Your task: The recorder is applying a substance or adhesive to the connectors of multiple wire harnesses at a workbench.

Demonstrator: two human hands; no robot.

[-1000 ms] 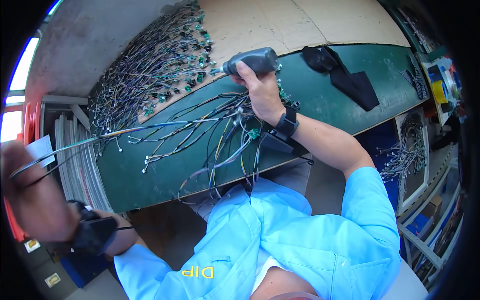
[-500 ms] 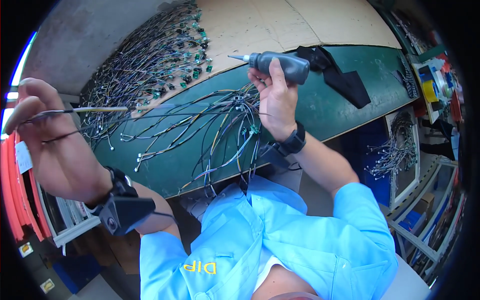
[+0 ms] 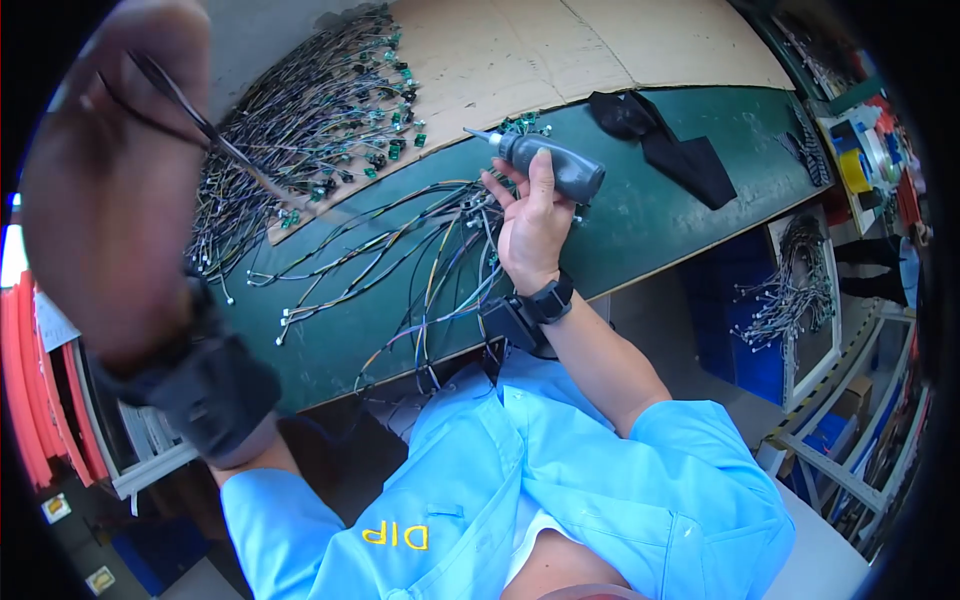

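Your right hand [image 3: 535, 225] grips the dark grey nozzled bottle [image 3: 555, 165] above the green workbench [image 3: 650, 210], fingers wrapped round it. Your raised left hand [image 3: 110, 180], blurred, pinches a thin black wire [image 3: 190, 110]. You seem mid-application; next, bring the nozzle tip steadily to the wire end.

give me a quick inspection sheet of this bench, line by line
surface: green bench mat, with brown cardboard along its far side
job's things: dark grey nozzled bottle in the right hand; thin dark wire pinched in the left hand, raised close to the camera and blurred
clutter: black cloth on the mat
hands: both gripping, each with a dark wrist strap
cables: loose harness spread on the mat; dense pile with green connectors on the cardboard
surroundings: red tubing at left; hanging wire bundles at right
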